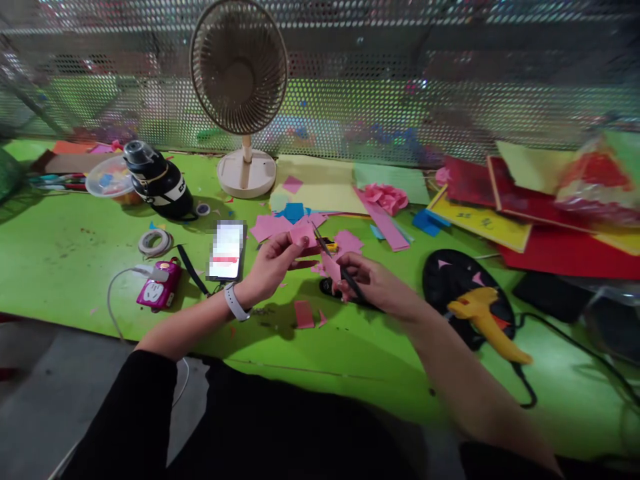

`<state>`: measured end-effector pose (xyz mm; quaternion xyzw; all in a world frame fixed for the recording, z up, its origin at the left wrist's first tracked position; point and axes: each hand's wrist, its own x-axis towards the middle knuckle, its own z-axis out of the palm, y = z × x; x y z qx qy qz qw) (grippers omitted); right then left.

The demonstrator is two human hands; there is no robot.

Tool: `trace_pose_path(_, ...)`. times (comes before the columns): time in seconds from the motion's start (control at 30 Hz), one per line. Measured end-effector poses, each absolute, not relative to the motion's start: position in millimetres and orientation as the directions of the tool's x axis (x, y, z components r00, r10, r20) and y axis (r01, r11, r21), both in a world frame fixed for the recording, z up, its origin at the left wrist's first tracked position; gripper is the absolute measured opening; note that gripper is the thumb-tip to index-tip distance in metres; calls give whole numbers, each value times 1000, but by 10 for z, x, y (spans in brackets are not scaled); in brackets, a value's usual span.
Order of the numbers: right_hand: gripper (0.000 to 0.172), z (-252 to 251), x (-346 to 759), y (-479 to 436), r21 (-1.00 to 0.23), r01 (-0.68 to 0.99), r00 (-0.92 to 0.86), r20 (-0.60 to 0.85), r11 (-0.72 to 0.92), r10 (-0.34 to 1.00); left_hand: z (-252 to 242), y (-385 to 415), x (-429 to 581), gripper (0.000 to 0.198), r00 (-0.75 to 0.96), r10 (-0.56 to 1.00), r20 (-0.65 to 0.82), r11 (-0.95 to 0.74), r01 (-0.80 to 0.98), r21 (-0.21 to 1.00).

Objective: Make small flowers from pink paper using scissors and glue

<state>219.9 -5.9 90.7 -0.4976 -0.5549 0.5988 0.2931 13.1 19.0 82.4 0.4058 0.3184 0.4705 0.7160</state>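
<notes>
Over the green table [70,253], I see the left hand [273,263] pinching a sheet of pink paper [303,235], thumb on top, while the right hand [367,280] is curled round the scissors [323,241], whose blades meet the sheet's right edge. Another pink piece [331,265] hangs just below them; I can't tell what supports it.

The cut could wander, I judge, if that light pinch lets the sheet bend. The left fingertips sit close to the blades, so a slip could nick one. A loose scrap could also get lost among the others.

Counting, I get one pair of scissors, one fan [240,73], one phone [227,252], one bottle [163,187], one tape roll [154,243] and one glue gun [487,320]. Near the front edge lie one pink rectangle [304,314] and one sliver [323,318]; two pink scraps [443,264] rest on the black pad [435,287]. The overlapping pink pile [270,227] defeats my count.
</notes>
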Motion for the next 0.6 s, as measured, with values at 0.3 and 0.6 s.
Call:
trace_pose_path(0.3, 53, 907, 2169, -89, -951, 195, -360, -296, -239, 885, 827, 169, 130, 40, 422, 901, -103, 286, -397, 872)
trace_pose_path(0.6, 53, 916, 2163, -106, -946, 209, -346, -307, -246, 886, 814, 135, 152, 40, 388, 913, -126, 300, -429, 852)
